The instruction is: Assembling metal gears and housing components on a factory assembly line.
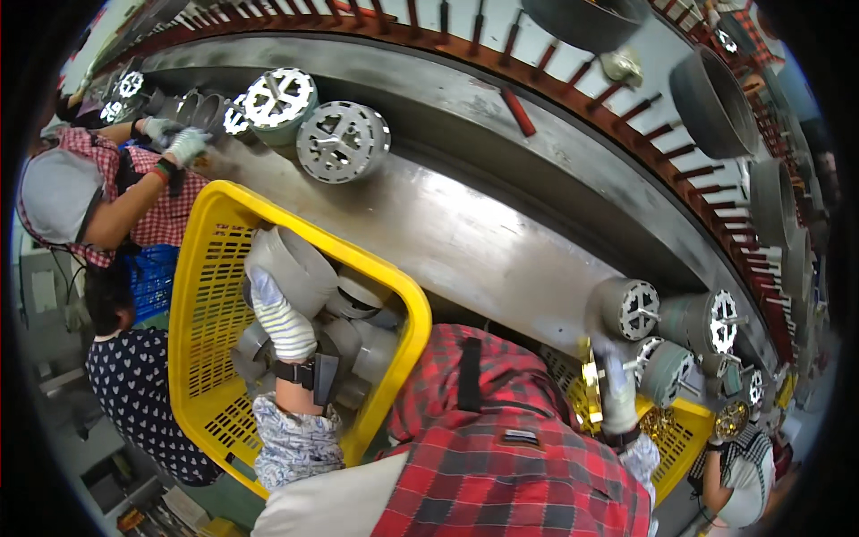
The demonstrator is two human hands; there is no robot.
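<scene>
1. So the main thing here is a grey cylindrical metal housing (291,267), tipped on its side at the top of the pile inside the yellow slotted plastic crate (208,295). Its long axis runs roughly from lower left to upper right, with the open mouth facing up toward the bench.

2. The left hand (279,318), in a striped knit glove, is right on it: fingers curled up along the lower wall of the housing. It looks like a loose grasp, not a full wrap; I can't tell how tight.

3. More grey housings (358,327) are stacked just below and to the right of it in the same crate, touching each other.

4. The right hand (617,394), in a pale glove, is well apart on the other side of the body. It's closed around a thin gold-coloured metal piece (590,380) held upright over a second yellow crate (684,430).

5. So the left hand is clearly the nearer one; the housing sits directly above and ahead of it.

6. Beyond that, the long grey metal bench (465,233) carries finished cylinders with white slotted end plates (343,141).

7. Other workers stand at far left and lower right.
</scene>
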